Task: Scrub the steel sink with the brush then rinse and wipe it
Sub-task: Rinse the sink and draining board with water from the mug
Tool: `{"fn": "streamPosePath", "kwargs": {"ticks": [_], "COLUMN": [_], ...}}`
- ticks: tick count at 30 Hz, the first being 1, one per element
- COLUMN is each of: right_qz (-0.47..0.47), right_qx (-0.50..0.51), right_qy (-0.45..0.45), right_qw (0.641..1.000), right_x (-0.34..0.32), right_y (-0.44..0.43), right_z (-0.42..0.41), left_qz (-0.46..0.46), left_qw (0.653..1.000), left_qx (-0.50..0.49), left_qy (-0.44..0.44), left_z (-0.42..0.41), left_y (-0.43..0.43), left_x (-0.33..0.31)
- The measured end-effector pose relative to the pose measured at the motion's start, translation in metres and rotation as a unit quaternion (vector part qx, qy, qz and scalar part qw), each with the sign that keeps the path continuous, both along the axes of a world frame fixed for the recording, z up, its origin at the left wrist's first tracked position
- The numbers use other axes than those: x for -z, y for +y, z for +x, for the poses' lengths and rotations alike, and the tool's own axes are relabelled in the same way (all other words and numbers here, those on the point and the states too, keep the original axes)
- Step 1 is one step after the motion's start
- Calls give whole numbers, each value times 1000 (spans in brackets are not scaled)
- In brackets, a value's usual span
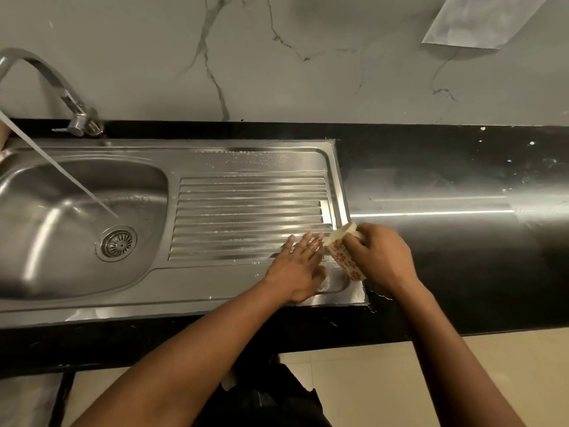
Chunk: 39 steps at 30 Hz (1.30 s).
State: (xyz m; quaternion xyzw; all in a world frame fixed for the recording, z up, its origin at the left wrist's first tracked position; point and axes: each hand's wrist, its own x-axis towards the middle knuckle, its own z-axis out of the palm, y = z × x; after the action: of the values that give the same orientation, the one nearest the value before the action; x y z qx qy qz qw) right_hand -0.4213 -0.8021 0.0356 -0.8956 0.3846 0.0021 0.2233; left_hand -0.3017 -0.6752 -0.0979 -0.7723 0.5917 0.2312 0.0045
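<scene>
A steel sink [92,297] is set into a black counter, with a bowl at the left and a ribbed drainboard [246,217] at the right. Water streams from the tap [46,75] toward the round drain [117,243]. My left hand [300,266] lies flat, fingers spread, on the wet front right corner of the drainboard. Just beside it, my right hand [381,257] is closed on a white scrubbing pad with a red flower print [341,254], held at the sink's right rim. Soapy drops dot the drainboard.
The black counter [462,241] runs on to the right, glossy, with white flecks of foam near the wall. A grey marbled wall [277,57] stands behind. Pale floor tiles [369,380] show below the counter's front edge.
</scene>
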Motion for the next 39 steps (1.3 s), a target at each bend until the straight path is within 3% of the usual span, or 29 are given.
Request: {"fn": "streamPosePath", "kwargs": {"ticks": [3,8,11,15,19,26,29,34,39], "right_qz": [4,160,209,136,45,-47,-24,90,113], "right_qx": [-26,-38,-22,22,26,-148,-135,0,49], "right_qy": [5,-7,-9,3,-7,25,10,-36,-66], "right_qw": [1000,986,978,991,999,988,991,995,990], "right_x": [0,0,-2,0,1,-7,-3,1,4], "right_y": [4,0,-8,-22,-15,21,16,-12,-19], "right_z": [15,-3,-20,-16,24,71,57,18,11], "left_qz": [-9,-31,-27,-5,-33,-69,-71,-19,18], "left_qw": [999,990,977,967,989,989,973,945,939], "left_qx": [-43,-141,-212,-254,-142,-130,-217,-326,-344], "left_qy": [12,-6,-5,-2,-13,-19,-22,-21,-2], "left_z": [6,15,18,11,11,29,38,63,59], "left_y": [-3,38,63,54,6,-8,27,89,74], "left_x": [1,13,13,11,12,10,15,19,9]}}
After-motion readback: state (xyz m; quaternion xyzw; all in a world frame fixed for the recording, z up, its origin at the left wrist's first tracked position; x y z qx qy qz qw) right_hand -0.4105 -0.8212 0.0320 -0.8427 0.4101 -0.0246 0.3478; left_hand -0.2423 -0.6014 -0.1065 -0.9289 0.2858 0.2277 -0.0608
